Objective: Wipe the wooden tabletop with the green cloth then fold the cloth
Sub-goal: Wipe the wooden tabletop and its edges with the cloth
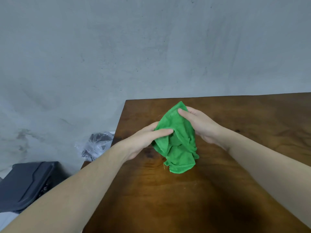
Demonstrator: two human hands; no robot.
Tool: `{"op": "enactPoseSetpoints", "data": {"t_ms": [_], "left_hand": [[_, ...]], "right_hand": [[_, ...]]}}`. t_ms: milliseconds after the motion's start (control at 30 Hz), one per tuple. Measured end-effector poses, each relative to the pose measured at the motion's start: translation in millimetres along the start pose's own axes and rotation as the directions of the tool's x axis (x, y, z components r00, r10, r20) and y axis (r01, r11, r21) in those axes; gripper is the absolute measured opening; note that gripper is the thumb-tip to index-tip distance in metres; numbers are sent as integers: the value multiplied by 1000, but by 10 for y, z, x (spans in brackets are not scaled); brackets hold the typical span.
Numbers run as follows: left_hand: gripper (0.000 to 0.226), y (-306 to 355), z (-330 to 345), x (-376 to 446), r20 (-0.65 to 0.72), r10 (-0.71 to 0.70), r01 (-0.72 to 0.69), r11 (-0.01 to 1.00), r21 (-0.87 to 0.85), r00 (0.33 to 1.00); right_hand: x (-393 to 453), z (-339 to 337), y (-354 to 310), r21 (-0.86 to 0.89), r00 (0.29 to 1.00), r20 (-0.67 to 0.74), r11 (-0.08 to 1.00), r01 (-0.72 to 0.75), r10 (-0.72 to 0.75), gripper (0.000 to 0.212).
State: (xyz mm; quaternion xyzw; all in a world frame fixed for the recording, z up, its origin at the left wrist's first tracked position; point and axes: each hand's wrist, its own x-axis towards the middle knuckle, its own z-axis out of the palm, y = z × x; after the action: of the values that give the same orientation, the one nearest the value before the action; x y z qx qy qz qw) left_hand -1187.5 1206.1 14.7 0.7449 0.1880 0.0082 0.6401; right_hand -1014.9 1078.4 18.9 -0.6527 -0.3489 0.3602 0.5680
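Both hands hold the cloth (176, 138) bunched above the far left part of the table (235, 148). The left hand (144, 142) pinches its near left side, thumb laid across the front and the other fingers hidden behind the fabric. The right hand (198, 123) grips the far right side, thumb on top near the upper corner, fingers tucked out of sight behind. The cloth hangs in loose, uneven pleats, and its lower hem droops to the wood or just above it; I cannot tell whether it touches.

No neat edge or layered fold shows, so the folding part is, in my judgement, barely begun or not begun at all. Whether the wiping is finished cannot be read from the wood: its surface shows grain, dark patches and a few pale flecks, with no clear streak. The lifted, two-handed hold suggests a shift toward opening the cloth out for folding. Left to do, as I judge it: spread it flat, match corners, fold and set it down.

Off the table's left edge lie a plastic bag (96, 147) and a black case (28, 184).
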Motion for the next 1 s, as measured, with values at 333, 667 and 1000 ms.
{"op": "enactPoseSetpoints", "data": {"t_ms": [333, 667, 1000], "left_hand": [[18, 244, 46, 285, -246, 197, -220, 973, -69, 949], [20, 193, -20, 351, -360, 162, -241, 953, -186, 919], [23, -451, 221, 878, -381, 123, 79, 877, 474, 916]], "right_hand": [[59, -27, -38, -27, 999, 31, 999, 24, -23, 31], [-9, -522, 174, 60, 985, 140, 992, -108, 98, 20], [262, -458, 544, -908, 992, -70, 418, -18, -109, 50]]}}
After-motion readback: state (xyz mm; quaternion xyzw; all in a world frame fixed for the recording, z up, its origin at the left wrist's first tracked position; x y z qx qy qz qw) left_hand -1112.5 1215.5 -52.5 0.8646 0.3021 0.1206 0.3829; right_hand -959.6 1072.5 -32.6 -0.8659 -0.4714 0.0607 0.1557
